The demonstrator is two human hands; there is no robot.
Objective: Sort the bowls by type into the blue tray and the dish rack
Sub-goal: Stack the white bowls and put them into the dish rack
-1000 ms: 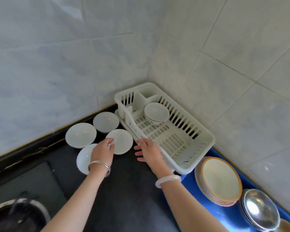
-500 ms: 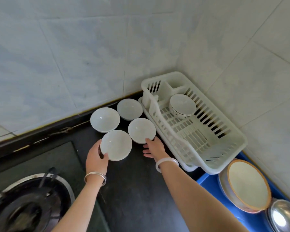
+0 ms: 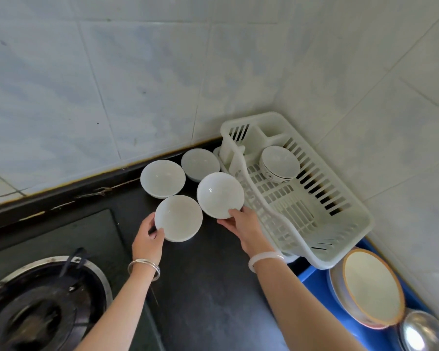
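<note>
Currently: left hand (image 3: pixel 147 240) fingers pinching rim of plain white ceramic bowl (image 3: pixel 178 218), frame centre; right hand (image 3: pixel 243 228) likewise gripping second white bowl (image 3: pixel 220 195), tilted. Advice: lift clear of neighbours, lower gently into white slatted plastic dish rack (image 3: pixel 314 219), centre-right.

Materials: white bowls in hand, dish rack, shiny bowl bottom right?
White bowls: likely glazed ceramic, glossy with small highlights. Dish rack: moulded white plastic, matte, slotted walls. Shiny bowl: looks like stainless steel, mirror-like reflections.
</note>
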